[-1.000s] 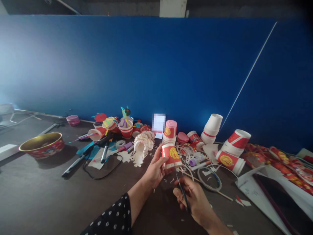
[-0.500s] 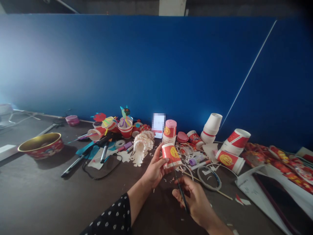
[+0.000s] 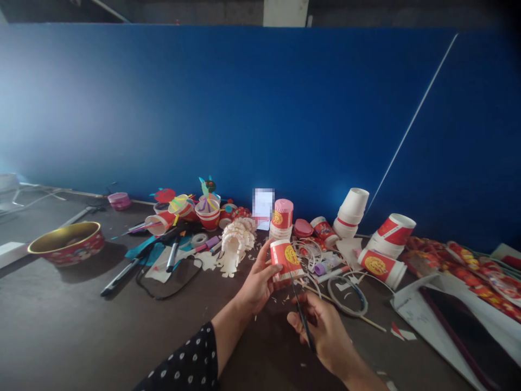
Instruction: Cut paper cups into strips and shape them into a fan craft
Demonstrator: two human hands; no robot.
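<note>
My left hand [image 3: 259, 278] grips a red and white paper cup [image 3: 281, 256] with a round yellow print, the thumb on its near side and the fingers behind. Dark-handled scissors [image 3: 302, 317] are in my right hand [image 3: 323, 331], its fingers curled round the handles. The blades point up and away, their tips at the cup's lower edge. How far the blades are apart I cannot make out. Small white paper scraps lie on the dark table [image 3: 252, 358] below the hands.
A stack of cut paper cups [image 3: 235, 247] lies left of the hands, and a phone [image 3: 264, 209] stands behind. Upright cup stacks [image 3: 352, 212] are at the back right. A large dark phone [image 3: 468, 331] rests at right, a red and gold tin [image 3: 67, 247] at left.
The scissors' tips have shifted very slightly at the cup's lower edge. Both hands keep nearly the same place and hold, and the whole view has drifted a little.
</note>
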